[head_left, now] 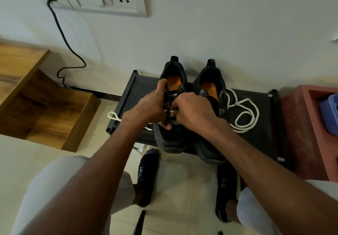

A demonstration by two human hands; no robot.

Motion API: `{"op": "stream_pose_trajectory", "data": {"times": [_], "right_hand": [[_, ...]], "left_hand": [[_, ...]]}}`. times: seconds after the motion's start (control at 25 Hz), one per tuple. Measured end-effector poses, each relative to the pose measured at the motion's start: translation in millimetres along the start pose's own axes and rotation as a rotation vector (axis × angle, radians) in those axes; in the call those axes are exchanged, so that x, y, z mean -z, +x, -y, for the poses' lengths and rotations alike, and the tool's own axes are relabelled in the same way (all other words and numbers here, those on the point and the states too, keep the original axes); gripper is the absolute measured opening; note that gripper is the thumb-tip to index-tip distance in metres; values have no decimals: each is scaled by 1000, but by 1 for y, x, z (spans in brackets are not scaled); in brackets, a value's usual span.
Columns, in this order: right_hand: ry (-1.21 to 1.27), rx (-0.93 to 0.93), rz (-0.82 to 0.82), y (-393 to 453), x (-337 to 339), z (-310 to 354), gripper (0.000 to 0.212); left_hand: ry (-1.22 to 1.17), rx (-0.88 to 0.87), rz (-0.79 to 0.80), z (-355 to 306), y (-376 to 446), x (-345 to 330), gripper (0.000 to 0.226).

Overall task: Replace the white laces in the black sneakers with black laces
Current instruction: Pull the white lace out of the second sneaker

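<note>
Two black sneakers stand side by side on a low black rack (259,139), heels toward the wall, toes over its front edge; the left sneaker (171,138) is being worked on, the right sneaker (210,81) stands touching it; the left hand (148,109) grips the left sneaker's eyelet edge, forefinger hooked at the collar; the right hand (193,111) seems to pinch a white lace (171,110) at the eyelets, though the fingertips are hidden; that lace trails off the rack's left edge; a loose white lace (245,114) lies coiled on the rack's right half, just beside the right sneaker.
</note>
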State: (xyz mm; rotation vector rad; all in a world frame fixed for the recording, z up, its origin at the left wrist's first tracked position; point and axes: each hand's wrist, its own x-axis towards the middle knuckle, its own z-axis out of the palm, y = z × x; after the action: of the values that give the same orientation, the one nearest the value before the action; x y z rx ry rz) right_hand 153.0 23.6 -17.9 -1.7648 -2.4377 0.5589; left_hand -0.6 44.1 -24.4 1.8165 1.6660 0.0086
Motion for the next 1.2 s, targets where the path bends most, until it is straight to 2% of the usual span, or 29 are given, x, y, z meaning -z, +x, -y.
{"op": "stream_pose_trajectory", "data": {"times": [0.08,0.16,0.2,0.32,0.36,0.4,0.44,0.48,0.56,0.64,0.68,0.76,0.84,0.92,0.96,1.08,1.12,1.16,1.2], "right_hand": [[122,-35,-5,4,0,-4,10],[369,-98,-36,6,7,-6,9],[599,-146,-69,6,15,-8,12],[1553,-213,-126,-2,51,-15,20],[1735,-210,-116,-5,59,-19,19],[1800,-213,-103,-6,61,-22,19],[1751,-230,-91,-5,59,-21,20],[1567,-241,-108,-4,54,-18,18],[907,-186,-151,-2,37,-10,11],[305,-56,-44,-2,13,-5,29],[133,-18,12,-1,3,-3,31],[34,-16,28,-1,-7,-1,21],[116,-38,-1,2,-6,-2,7],[360,-135,-27,5,3,-3,11],[597,-201,-51,4,12,-5,15],[1541,-285,-120,-2,44,-13,22],[1779,-284,-120,-4,51,-16,23],[1893,-287,-126,-3,53,-19,24],[1857,-297,-138,-3,53,-18,24]], "left_hand": [[-6,4,3,0,-1,0,143],[-21,11,2,0,-2,0,141],[-31,11,-1,1,-3,0,141],[-55,11,-3,2,-5,1,141],[-58,12,-1,2,-5,1,141],[-57,13,1,1,-4,1,141],[-51,16,1,1,-4,0,142],[-42,16,0,1,-3,0,142],[-29,11,-5,1,-1,-2,142],[-20,4,-7,2,0,-2,142],[-18,2,-9,2,1,-2,141],[-17,-6,-13,3,1,-2,141],[-22,-4,-15,3,1,-2,141],[-48,9,-6,3,0,-2,141],[-65,14,4,3,-1,-1,141],[-106,26,21,3,-4,2,142],[-114,28,25,4,-5,2,142],[-112,29,27,3,-5,2,142],[-102,26,27,2,-5,2,142]]}}
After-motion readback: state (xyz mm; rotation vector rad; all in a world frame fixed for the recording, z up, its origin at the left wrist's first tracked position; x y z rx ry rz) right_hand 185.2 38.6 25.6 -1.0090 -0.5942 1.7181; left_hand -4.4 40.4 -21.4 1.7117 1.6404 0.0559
